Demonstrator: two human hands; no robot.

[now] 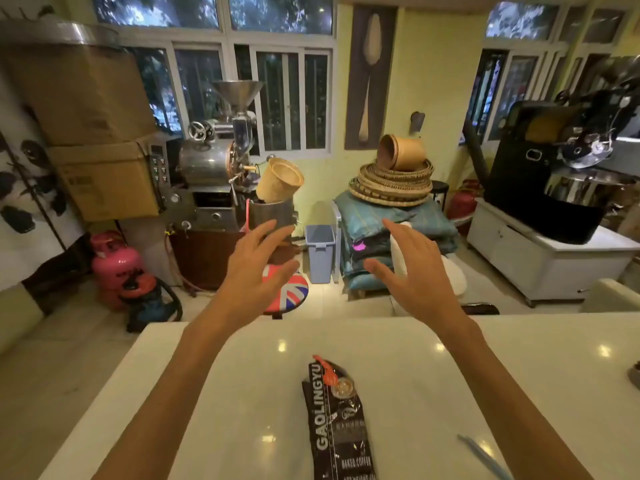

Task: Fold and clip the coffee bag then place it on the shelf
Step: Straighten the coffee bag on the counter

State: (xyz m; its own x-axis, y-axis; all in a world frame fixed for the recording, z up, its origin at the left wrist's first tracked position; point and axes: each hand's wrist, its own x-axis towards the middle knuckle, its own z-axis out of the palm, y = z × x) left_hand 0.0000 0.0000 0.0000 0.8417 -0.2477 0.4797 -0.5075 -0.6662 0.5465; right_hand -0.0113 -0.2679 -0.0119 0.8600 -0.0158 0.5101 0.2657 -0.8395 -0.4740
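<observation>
A black coffee bag (337, 420) with white lettering lies flat on the white counter (519, 393), its top end pointing away from me. A red clip (323, 367) rests at that far end. My left hand (256, 268) and my right hand (412, 271) are both stretched out above and beyond the counter's far edge, fingers spread, holding nothing. Both hands are well clear of the bag. No shelf is recognisable in this view.
A blue stick-like item (483, 457) lies on the counter to the bag's right. Beyond the counter stand a metal coffee roaster (211, 174), cardboard boxes (104, 178), a pink gas cylinder (116, 265), a blue bin (320, 252), stacked sacks with woven baskets (391, 185) and a black roaster (561, 174).
</observation>
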